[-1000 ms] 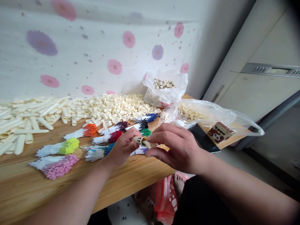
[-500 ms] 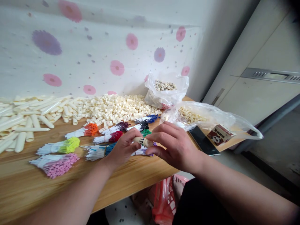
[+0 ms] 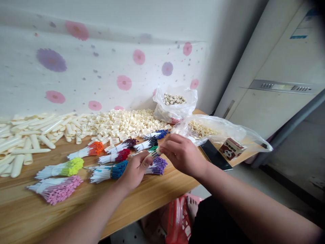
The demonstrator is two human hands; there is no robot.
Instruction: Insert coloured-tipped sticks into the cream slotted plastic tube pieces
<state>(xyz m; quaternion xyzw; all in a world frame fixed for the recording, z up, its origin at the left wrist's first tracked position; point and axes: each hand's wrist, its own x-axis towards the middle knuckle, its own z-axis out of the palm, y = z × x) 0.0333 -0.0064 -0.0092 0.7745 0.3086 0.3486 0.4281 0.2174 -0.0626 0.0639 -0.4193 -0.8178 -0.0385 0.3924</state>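
Observation:
In front of me, above the table, my left hand (image 3: pixel 137 169) is closed around a short cream slotted pen barrel (image 3: pixel 154 153), thumb along its near side. Dark marks show in the barrel's slots. My right hand (image 3: pixel 180 153) is closed at the barrel's right end, with fingertips bunched together there; its fingers cover that end. Just below and behind the barrel lie a purple-tipped refill bundle (image 3: pixel 157 166) and a green-tipped one (image 3: pixel 152 148), partly hidden. To the left of my left hand is a blue-tipped refill bundle (image 3: pixel 109 172).
More refill bundles lie leftward, including pink (image 3: pixel 57 189), yellow (image 3: pixel 61 168) and orange (image 3: pixel 86 150). Behind are piled slotted cream parts (image 3: pixel 124 122) and long cream tubes (image 3: pixel 22 135). Plastic bags of parts (image 3: pixel 175 110), a black flat object (image 3: pixel 215 156) and a small box (image 3: pixel 231 149) stand rightward.
My right hand has turned and its fingers have drawn together over the barrel's end. The barrel is now more covered. The view has tilted slightly, shifting the scene down and left.

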